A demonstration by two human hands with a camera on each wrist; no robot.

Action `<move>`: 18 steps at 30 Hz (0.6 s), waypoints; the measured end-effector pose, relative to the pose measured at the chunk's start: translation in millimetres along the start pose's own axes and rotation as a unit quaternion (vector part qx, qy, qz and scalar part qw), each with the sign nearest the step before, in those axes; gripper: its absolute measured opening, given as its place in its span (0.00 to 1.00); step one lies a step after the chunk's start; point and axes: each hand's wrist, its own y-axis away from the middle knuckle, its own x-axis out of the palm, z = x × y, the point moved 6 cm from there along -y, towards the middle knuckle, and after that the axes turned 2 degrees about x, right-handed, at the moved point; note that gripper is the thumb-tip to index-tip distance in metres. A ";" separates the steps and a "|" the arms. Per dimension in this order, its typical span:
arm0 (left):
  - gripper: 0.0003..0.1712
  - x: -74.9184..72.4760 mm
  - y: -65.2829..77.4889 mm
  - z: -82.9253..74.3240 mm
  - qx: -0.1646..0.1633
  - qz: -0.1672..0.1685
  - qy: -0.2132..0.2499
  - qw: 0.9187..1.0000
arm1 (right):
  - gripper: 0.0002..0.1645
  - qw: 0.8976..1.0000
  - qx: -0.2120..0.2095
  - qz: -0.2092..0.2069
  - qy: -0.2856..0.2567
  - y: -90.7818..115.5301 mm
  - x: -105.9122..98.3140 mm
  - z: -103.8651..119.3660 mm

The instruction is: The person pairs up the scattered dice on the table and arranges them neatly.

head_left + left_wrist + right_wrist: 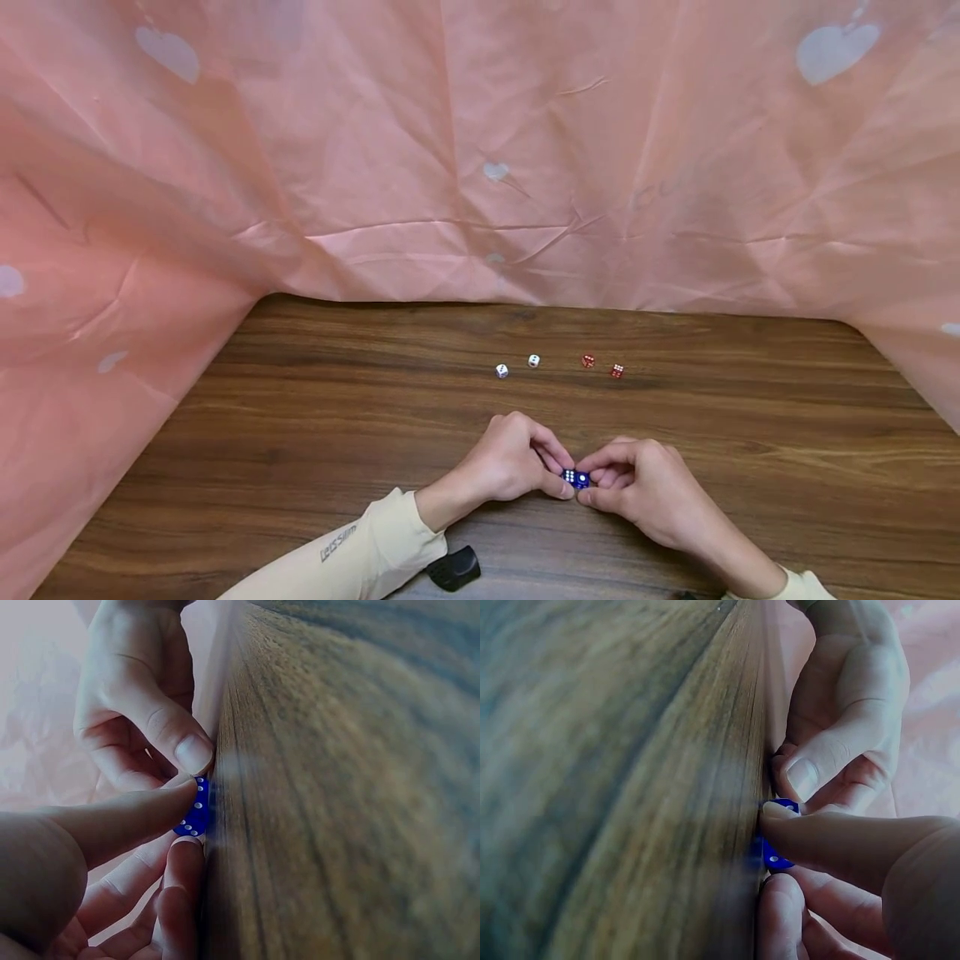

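L hand (513, 460) has its grip pinching the L blue die (570, 477) btwn thumb & fingers; R hand (648, 492) pinches the R blue die (582, 479) likewise. Dice sit side by side, low at the bench (300, 433) surface (can't tell if there's a hairline gap btwn them). Each is a cube, so the long axis is the pair's: L–R, approx. parallel to the bench's far edge. L one has six pips up, R one a single pip. Farther out, twd the far edge, L to R: outer white die (502, 372), inner white die (533, 361), inner red die (588, 361), outer red die (617, 371), inner two slightly nearer that edge. Pink cloth (375, 150) hangs along it, w/ pale hearts.
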 end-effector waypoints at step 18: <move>0.13 -1.1 -0.2 1.3 0.001 -0.006 0.006 1.000 | 0.19 0.999 0.024 -0.034 -0.008 -19.0 -46.0 -7.7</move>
